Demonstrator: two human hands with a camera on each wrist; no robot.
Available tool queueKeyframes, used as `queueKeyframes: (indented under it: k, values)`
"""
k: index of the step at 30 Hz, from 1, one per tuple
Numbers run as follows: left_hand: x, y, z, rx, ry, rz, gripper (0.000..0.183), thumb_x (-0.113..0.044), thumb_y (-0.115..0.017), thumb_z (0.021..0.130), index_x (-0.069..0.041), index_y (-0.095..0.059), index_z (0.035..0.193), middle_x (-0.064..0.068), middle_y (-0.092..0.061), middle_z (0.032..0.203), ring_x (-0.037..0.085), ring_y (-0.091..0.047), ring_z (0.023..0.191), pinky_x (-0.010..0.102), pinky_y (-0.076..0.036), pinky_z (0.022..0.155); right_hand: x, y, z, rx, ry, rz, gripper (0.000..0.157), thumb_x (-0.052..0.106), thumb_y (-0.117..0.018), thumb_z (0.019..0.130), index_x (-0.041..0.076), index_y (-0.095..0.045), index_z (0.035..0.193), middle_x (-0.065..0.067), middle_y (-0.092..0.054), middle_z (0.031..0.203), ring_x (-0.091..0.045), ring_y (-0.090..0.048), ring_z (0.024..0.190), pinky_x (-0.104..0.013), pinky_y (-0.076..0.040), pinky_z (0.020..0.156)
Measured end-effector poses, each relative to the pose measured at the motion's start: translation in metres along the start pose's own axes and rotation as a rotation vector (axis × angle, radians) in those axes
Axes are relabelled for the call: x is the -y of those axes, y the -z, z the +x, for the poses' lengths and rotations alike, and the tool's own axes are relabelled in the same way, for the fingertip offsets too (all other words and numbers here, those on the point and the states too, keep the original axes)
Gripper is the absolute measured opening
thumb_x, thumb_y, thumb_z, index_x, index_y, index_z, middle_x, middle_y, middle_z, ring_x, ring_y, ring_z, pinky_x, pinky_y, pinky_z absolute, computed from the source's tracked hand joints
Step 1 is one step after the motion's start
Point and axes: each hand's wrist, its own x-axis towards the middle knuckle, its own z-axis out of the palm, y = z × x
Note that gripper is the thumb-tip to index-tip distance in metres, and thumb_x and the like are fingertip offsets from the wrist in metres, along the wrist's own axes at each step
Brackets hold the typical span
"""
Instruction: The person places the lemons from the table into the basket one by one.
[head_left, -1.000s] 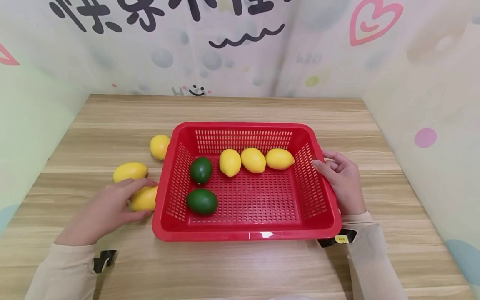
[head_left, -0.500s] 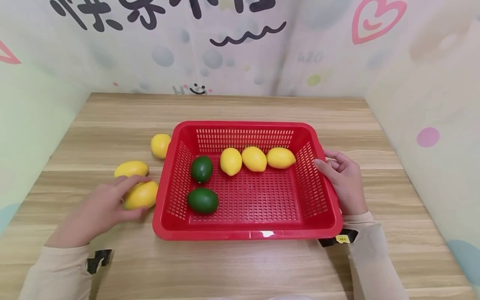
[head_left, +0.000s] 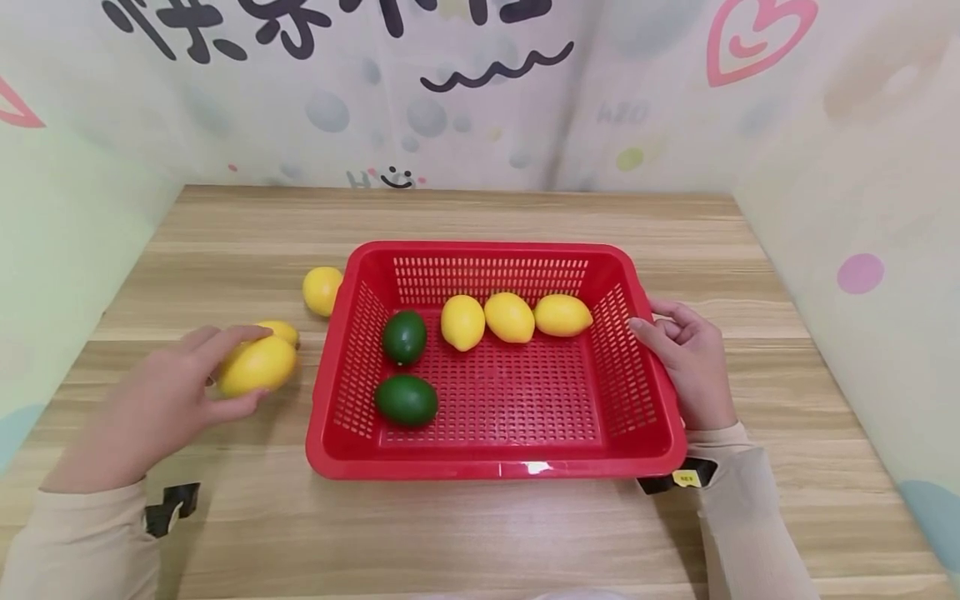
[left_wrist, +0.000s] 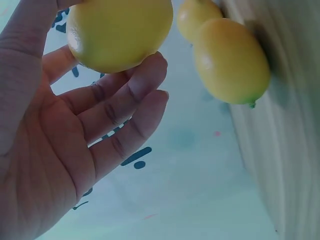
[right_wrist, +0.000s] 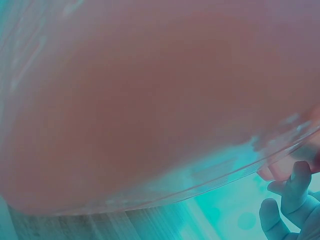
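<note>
My left hand (head_left: 161, 396) holds a yellow lemon (head_left: 261, 367) between thumb and fingers, left of the red plastic basket (head_left: 495, 468). In the left wrist view the lemon (left_wrist: 120, 37) sits at the fingertips, the other fingers loosely bent below it. Behind it in the head view, a second lemon (head_left: 281, 332) is partly hidden. Another lemon (head_left: 322, 291) lies against the basket's left side. My right hand (head_left: 692, 367) grips the basket's right rim, thumb on top. Inside are three lemons (head_left: 510, 317) in a row and two dark green, avocado-like fruits (head_left: 406, 400).
The wood-grain table (head_left: 480, 542) ends at a printed back wall (head_left: 495, 125), with walls on both sides. In the right wrist view, a blurred reddish shape behind a clear curved edge (right_wrist: 200, 190) covers most of the picture.
My left hand has drawn the held lemon leftward, away from the basket's left side, and now overlaps the lemon behind it. My right hand and the basket stay put.
</note>
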Motion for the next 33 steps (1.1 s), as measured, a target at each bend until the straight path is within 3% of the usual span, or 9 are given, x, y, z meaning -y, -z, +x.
queueKeyframes:
  k: [7, 13, 18, 24, 33]
  values:
    - [-0.005, 0.009, 0.006, -0.059, -0.034, 0.031, 0.071, -0.014, -0.092, 0.066, -0.010, -0.063, 0.132, 0.012, -0.068, 0.101, 0.026, -0.063, 0.078, 0.046, -0.054, 0.062, 0.000, 0.000, -0.001, 0.002, 0.008, 0.003, 0.053, 0.022, -0.076, 0.095, 0.002, -0.057, 0.140, -0.009, -0.074, 0.090, -0.022, -0.077, 0.077, -0.040, -0.061, 0.067]
    - [-0.014, 0.017, 0.013, -0.031, -0.019, 0.052, 0.070, -0.015, -0.091, 0.069, -0.010, -0.062, 0.133, 0.012, -0.066, 0.100, 0.027, -0.062, 0.078, 0.047, -0.054, 0.062, 0.001, -0.001, -0.002, -0.001, 0.003, 0.006, 0.053, 0.022, -0.076, 0.095, 0.002, -0.057, 0.140, -0.008, -0.074, 0.090, -0.021, -0.077, 0.078, -0.039, -0.061, 0.067]
    - [-0.020, 0.022, 0.017, -0.049, -0.034, 0.074, 0.068, -0.016, -0.092, 0.069, -0.009, -0.064, 0.130, 0.012, -0.066, 0.099, 0.025, -0.061, 0.075, 0.044, -0.053, 0.059, 0.002, -0.001, -0.003, 0.004, -0.002, 0.000, 0.052, 0.023, -0.075, 0.095, 0.002, -0.058, 0.139, -0.008, -0.074, 0.089, -0.022, -0.078, 0.078, -0.040, -0.061, 0.067]
    - [-0.028, 0.028, 0.023, -0.052, -0.036, 0.077, 0.064, -0.015, -0.092, 0.071, -0.009, -0.066, 0.130, 0.014, -0.068, 0.106, 0.029, -0.064, 0.084, 0.052, -0.057, 0.067, 0.002, -0.001, -0.003, -0.001, 0.004, -0.009, 0.052, 0.022, -0.075, 0.095, 0.001, -0.058, 0.139, -0.008, -0.074, 0.087, -0.022, -0.077, 0.076, -0.040, -0.061, 0.066]
    - [-0.033, 0.030, 0.038, -0.052, -0.106, 0.050, 0.067, -0.018, -0.092, 0.070, -0.009, -0.065, 0.131, 0.013, -0.068, 0.107, 0.030, -0.065, 0.088, 0.052, -0.056, 0.068, 0.003, -0.001, -0.003, -0.001, -0.001, -0.010, 0.055, 0.024, -0.076, 0.095, 0.003, -0.057, 0.141, -0.008, -0.074, 0.090, -0.022, -0.077, 0.078, -0.040, -0.061, 0.067]
